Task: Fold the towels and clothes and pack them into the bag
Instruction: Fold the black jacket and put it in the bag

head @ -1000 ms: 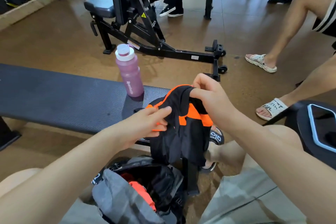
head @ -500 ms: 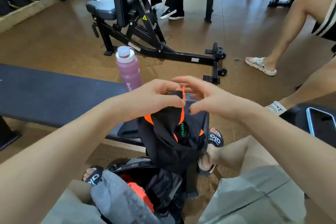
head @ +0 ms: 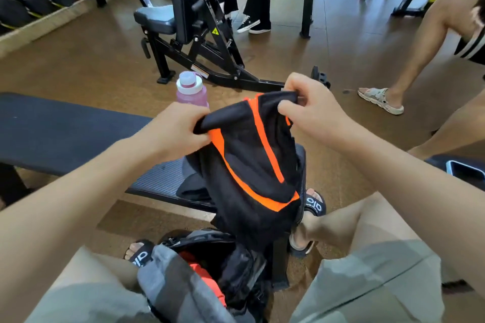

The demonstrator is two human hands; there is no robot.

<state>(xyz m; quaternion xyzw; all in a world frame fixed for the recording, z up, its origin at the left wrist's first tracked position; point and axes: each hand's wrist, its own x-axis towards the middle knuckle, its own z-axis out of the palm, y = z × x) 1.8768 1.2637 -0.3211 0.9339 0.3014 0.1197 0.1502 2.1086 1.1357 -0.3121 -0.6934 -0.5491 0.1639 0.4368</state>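
- Since half a second ago the hands have parted: then bunched together over the garment's top, now spread to its two upper corners, cloth pulled open between them.
- Garment [head: 252, 162]: black, mesh-like, orange stripes; one stripe runs down from the top edge, a wider one slants across the lower part to the right hem. It hangs loose, creased, not yet folded flat.
- Left hand [head: 174, 131]: fingers curled tight, clamped on the bunched left corner.
- Right hand [head: 309, 105]: thumb and curled fingers pinch the top right edge, held a bit higher than the left.
- Garment hangs in the air in front of the bench [head: 65, 134], lower end dangling over the bench edge, just above the bag [head: 199, 278].
- Bag: grey and black, on the floor between the person's knees, mouth open, something orange-red inside.
- More dark cloth [head: 194, 186] lies on the bench behind the garment.
- Bottle [head: 190, 92]: pink, white cap, upright on the bench, partly hidden by the left hand.
- Phone [head: 464, 169] on a dark pad at far right.
- Person's feet in black slides either side of the bag.
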